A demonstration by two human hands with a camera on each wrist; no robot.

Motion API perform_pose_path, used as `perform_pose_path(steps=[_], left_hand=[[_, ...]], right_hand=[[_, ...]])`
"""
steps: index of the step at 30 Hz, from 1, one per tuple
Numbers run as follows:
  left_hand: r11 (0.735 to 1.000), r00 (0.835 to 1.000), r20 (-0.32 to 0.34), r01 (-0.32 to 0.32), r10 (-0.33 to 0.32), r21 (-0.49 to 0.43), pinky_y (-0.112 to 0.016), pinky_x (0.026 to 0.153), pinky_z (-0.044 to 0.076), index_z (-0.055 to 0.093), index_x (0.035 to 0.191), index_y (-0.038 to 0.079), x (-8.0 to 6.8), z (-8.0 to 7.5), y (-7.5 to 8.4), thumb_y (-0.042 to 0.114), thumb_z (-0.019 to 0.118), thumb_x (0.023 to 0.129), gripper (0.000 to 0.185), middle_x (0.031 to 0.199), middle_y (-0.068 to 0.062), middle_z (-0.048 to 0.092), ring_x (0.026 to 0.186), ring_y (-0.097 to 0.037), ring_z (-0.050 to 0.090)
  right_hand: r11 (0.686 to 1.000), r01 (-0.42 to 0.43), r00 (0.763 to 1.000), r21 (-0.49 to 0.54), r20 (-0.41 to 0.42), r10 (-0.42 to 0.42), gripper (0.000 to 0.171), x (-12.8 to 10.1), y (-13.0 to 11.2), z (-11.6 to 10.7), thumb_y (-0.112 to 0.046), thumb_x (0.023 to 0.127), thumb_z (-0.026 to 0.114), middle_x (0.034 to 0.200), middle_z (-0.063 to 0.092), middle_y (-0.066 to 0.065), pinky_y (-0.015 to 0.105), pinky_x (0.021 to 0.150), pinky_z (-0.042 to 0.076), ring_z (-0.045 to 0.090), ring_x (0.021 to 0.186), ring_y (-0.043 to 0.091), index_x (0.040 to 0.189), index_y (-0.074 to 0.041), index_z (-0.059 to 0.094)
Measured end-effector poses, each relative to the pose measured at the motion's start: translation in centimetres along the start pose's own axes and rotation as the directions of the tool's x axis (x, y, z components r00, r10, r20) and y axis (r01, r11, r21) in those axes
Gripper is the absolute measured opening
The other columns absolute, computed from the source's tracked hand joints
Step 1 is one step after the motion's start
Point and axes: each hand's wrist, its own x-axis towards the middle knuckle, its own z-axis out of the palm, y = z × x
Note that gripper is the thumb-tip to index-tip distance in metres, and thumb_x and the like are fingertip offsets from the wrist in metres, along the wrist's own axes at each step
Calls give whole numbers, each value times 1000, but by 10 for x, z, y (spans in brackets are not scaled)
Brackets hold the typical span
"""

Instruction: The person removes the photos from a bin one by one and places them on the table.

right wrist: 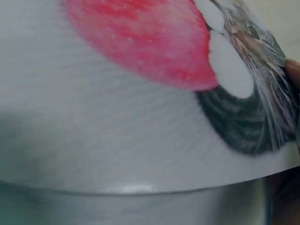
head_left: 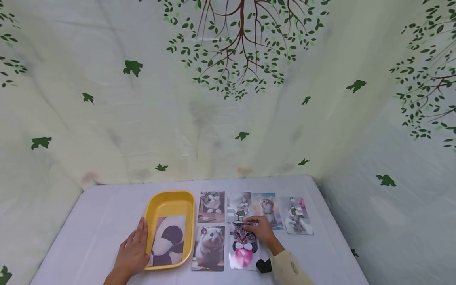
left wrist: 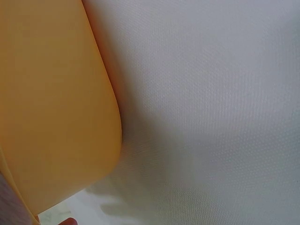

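Observation:
My left hand (head_left: 138, 238) lies with straight fingers against the left side of a yellow tray (head_left: 170, 198). In the tray lies a photo of a black-and-white plush (head_left: 168, 241). The left wrist view shows only the tray's yellow wall (left wrist: 56, 117) on the white cloth (left wrist: 211, 117). My right hand (head_left: 255, 227) pinches the top edge of a photo of a tabby cat with a pink ball (head_left: 244, 247). In the right wrist view this cat photo (right wrist: 154, 93) curves up off the table, with a fingertip (right wrist: 293, 71) at its far edge.
More photos lie in rows on the white table: a cat (head_left: 211, 206), a kitten (head_left: 238, 205), another kitten (head_left: 268, 208), a pale one (head_left: 297, 215) and a hamster (head_left: 209, 247). A leaf-print sheet (head_left: 228, 99) walls the back and sides. A black object (head_left: 263, 265) sits by my right wrist.

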Motion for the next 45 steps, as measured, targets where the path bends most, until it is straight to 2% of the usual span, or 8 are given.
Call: perform_pose_path(steps=[6, 11, 17, 29, 34, 39, 41, 45], left_hand=[[1000, 1000, 8, 3, -3, 3, -67, 94, 35, 8, 148, -12, -1, 1, -3, 8, 58, 74, 92, 159, -22, 4, 124, -49, 37], [1000, 999, 30, 13, -13, -2, -67, 94, 34, 6, 149, -11, -2, 2, -5, 8, 58, 74, 93, 159, -21, 1, 124, -49, 37], [1000, 999, 41, 21, -21, -7, -67, 93, 35, 7, 148, -12, -3, 4, -6, 8, 59, 73, 93, 159, -21, 1, 124, -49, 37], [1000, 999, 45, 25, -25, -8, -68, 93, 34, 8, 148, -11, -1, 2, -5, 8, 57, 75, 90, 159, -21, 1, 125, -50, 36], [1000, 999, 40, 22, -21, -12, -68, 93, 34, 10, 148, -11, 0, 3, -5, 8, 57, 74, 89, 159, -22, 4, 125, -50, 36], [1000, 999, 44, 21, -21, -12, -69, 93, 34, 10, 148, -11, 0, 3, -6, 8, 58, 74, 90, 159, -22, 5, 126, -50, 36], [1000, 999, 33, 16, -16, -12, -68, 93, 34, 12, 148, -11, 0, 3, -5, 7, 58, 74, 89, 158, -22, 6, 126, -50, 36], [1000, 1000, 22, 14, -14, -14, -68, 93, 34, 14, 147, -12, 0, 2, -3, 7, 57, 74, 87, 159, -21, 6, 125, -50, 37]], right_hand=[[998, 42, 999, -43, 2, -42, 13, -5, 5, 13, -15, 82, 75, 94, 72, 4, 31, 76, 52, 64, 89, 20, 93, -8, 76], [990, 91, 994, -109, -45, -97, 13, -8, 6, 22, -14, 80, 76, 93, 72, 4, 34, 77, 54, 66, 90, 23, 92, -8, 76], [965, 141, 986, -220, -58, -157, 16, -12, 2, 26, -14, 80, 77, 93, 72, 4, 39, 79, 54, 67, 90, 25, 94, -6, 75], [919, 260, 958, -297, -41, -284, 14, -6, -9, 22, -12, 79, 77, 91, 69, -1, 35, 78, 54, 64, 88, 18, 93, -9, 74], [926, 315, 948, -208, 23, -317, 13, 2, -35, 24, -16, 85, 72, 94, 70, -2, 39, 81, 53, 65, 91, 19, 96, -9, 73], [913, 382, 922, -142, 128, -366, 16, 20, -74, 39, -18, 90, 67, 96, 70, 1, 47, 82, 52, 65, 92, 22, 100, -6, 72], [902, 408, 908, -143, 162, -385, 17, 28, -89, 48, -17, 90, 66, 96, 69, 1, 45, 83, 52, 65, 92, 21, 100, -6, 72], [900, 419, 893, -121, 231, -385, 19, 43, -121, 71, -17, 91, 65, 99, 70, 2, 38, 85, 53, 65, 95, 22, 104, -4, 72]])
